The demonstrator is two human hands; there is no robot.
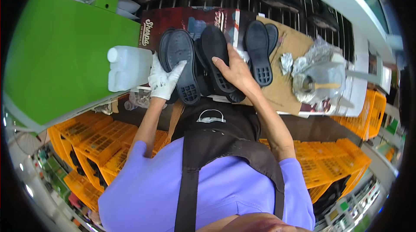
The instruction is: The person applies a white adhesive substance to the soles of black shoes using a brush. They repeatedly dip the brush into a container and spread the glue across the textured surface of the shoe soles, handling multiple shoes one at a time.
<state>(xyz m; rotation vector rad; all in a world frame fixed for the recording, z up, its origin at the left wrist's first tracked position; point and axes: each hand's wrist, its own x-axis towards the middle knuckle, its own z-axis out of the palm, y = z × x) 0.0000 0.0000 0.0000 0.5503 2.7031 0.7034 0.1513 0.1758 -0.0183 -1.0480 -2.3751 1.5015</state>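
Observation:
My left hand [162, 79], in a stained white glove, is closed around the left edge of a black shoe sole [180, 50], its thumb lying on the top face. Another dark sole shows behind that one. My right hand [238, 71] is bare and grips a second black shoe sole [212, 41] by its right side, thumb across the face. More soles lie under it, partly hidden. Both gripped soles stand side by side, toes away from me, with grid-patterned heels near me. To the right of my right hand lie two more black soles [258, 41], one overlapping the other.
A white plastic jug [138, 68] stands left, beside a green panel [56, 59]. On the right, a brush [326, 85] rests in a plastic-wrapped container, near crumpled foil [286, 63]. Brown cardboard [284, 98] covers the worktop. A rack [299, 20] holds dark items behind. Orange crates [329, 158] stand below.

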